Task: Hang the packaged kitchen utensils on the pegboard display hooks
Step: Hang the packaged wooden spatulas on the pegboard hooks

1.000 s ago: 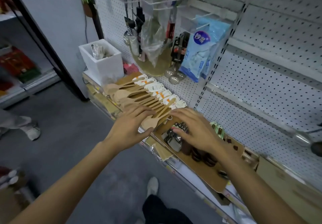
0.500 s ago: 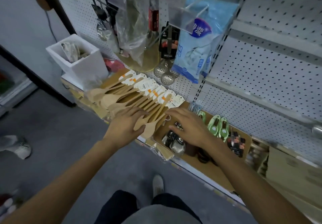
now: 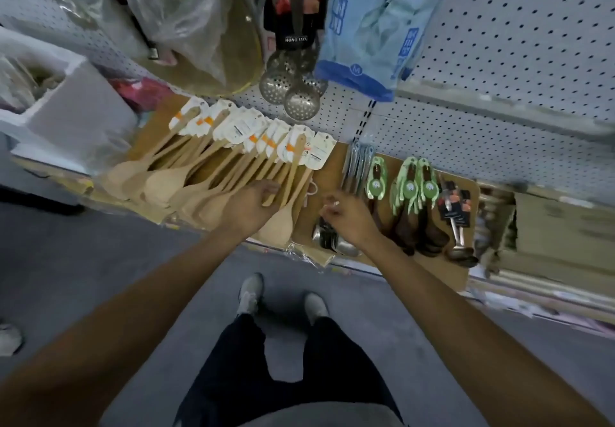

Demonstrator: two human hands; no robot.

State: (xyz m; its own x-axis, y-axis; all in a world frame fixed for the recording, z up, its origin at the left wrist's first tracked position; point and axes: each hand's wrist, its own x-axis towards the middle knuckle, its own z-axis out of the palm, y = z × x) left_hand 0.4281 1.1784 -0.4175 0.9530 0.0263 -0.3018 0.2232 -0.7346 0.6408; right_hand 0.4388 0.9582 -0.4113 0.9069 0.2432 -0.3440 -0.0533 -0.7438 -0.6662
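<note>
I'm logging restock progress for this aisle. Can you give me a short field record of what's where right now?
surface: brown cardboard sheet on the low shelf
wooden spoons: overlapping row with white header cards, lying flat, not hung
left hand: resting on the spoon handles
right hand: fingers curled above the metal spoons; grip unclear
green-carded utensils: lying flat, right of the right hand
already hung: perforated metal skimmers, blue package
pegboard: hooks not visible at right

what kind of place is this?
Most likely a retail shop aisle being stocked: white pegboard wall with hung skimmers, and carded wooden spatulas laid out on the shelf under the left hand.
</note>
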